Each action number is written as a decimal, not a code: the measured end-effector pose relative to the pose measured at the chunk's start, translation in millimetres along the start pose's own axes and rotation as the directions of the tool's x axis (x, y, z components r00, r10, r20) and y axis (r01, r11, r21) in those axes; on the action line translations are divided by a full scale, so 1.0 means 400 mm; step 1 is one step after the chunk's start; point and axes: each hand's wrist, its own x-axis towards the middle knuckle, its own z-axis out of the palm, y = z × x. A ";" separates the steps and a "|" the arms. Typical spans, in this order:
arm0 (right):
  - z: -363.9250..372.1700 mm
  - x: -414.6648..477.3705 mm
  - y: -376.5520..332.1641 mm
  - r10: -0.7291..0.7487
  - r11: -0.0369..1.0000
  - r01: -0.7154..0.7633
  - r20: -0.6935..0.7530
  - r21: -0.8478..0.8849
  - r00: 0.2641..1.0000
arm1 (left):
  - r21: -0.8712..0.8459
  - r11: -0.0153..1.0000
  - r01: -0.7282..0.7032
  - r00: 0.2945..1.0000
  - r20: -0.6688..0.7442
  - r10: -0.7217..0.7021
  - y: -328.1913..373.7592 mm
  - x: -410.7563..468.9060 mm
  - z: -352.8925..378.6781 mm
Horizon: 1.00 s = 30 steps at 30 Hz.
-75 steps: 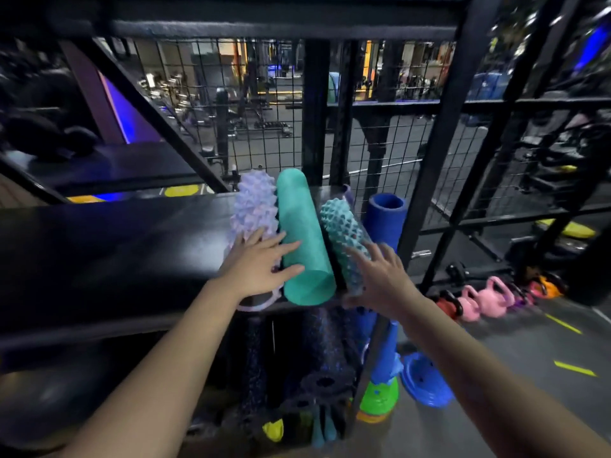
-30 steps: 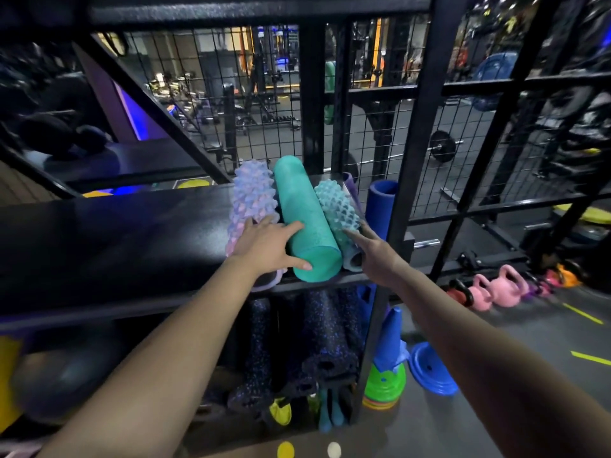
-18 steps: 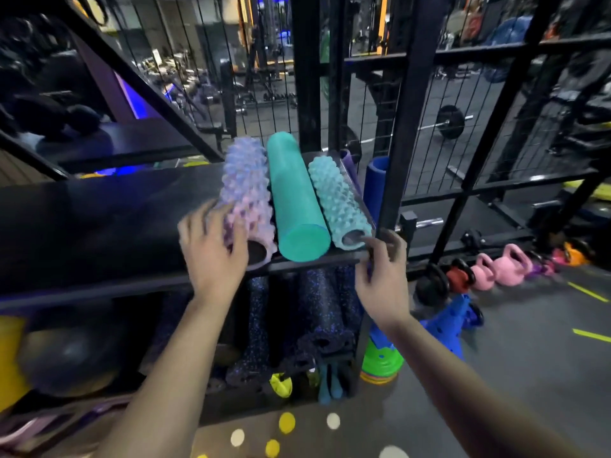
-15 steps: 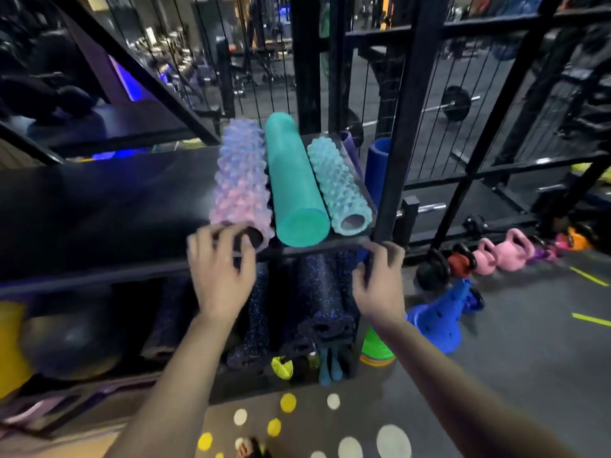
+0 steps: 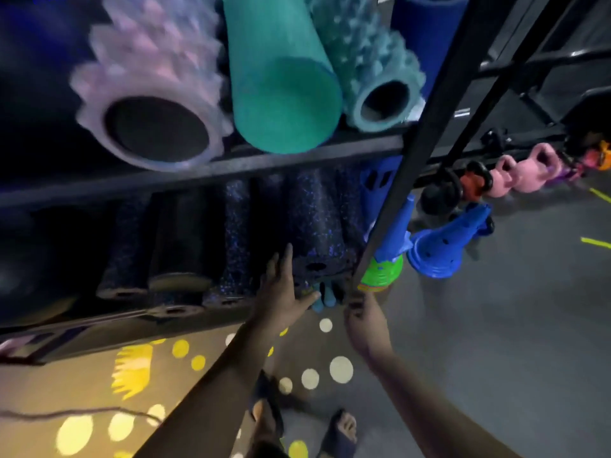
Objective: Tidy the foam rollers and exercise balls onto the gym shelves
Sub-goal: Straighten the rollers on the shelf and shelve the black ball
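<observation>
Black-speckled dark foam rollers [image 5: 238, 233] are stacked lengthwise on the lower shelf of the black metal gym rack [image 5: 347, 150], their round ends turned outward. The left hand [image 5: 281, 292] is held at the end of the rightmost of them, its fingers straight and close together, the thumb spread to the right, and nothing gripped; whether the fingertips touch the foam cannot be told through the blur. The right hand [image 5: 363, 322] is raised to the foot of the rack's black upright post [image 5: 413, 160] with its fingers bent there, but whether the post is gripped cannot be told. On the upper shelf three rollers are laid side by side and touching: a pale pink knobbed hollow roller [image 5: 148, 104] at the left, a smooth teal solid roller [image 5: 284, 94] in the middle and a teal knobbed hollow roller [image 5: 380, 84] at the right. Beside the post, on the grey floor, a green plastic cone [image 5: 380, 272] and blue perforated cones [image 5: 446, 246] are seen, and pink kettlebells [image 5: 529, 173] are lined up farther right.
</observation>
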 end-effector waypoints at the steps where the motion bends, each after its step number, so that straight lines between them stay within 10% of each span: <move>1: 0.004 0.019 0.012 0.023 1.000 -0.022 0.013 -0.006 1.000 | 0.016 1.000 -0.015 0.999 -0.032 0.015 0.001 0.033 0.021; 10: 0.038 0.210 0.081 0.056 0.998 -0.056 0.008 0.042 0.998 | 0.083 0.986 -0.144 0.956 -0.246 0.160 -0.021 0.232 0.106; 17: 0.164 0.329 0.142 0.091 0.968 -0.098 0.040 0.229 0.995 | -0.001 0.998 -0.067 0.790 -0.610 0.052 -0.195 0.170 0.034; 22: 0.208 0.427 0.031 0.218 0.727 -0.256 0.139 0.637 0.966 | -0.035 0.999 0.036 0.812 -0.582 -0.050 -0.273 0.163 -0.023; 30: 0.303 0.545 0.050 0.325 0.484 -0.401 0.266 0.778 0.907 | 0.072 0.997 0.041 0.836 -0.549 0.005 -0.301 0.152 -0.032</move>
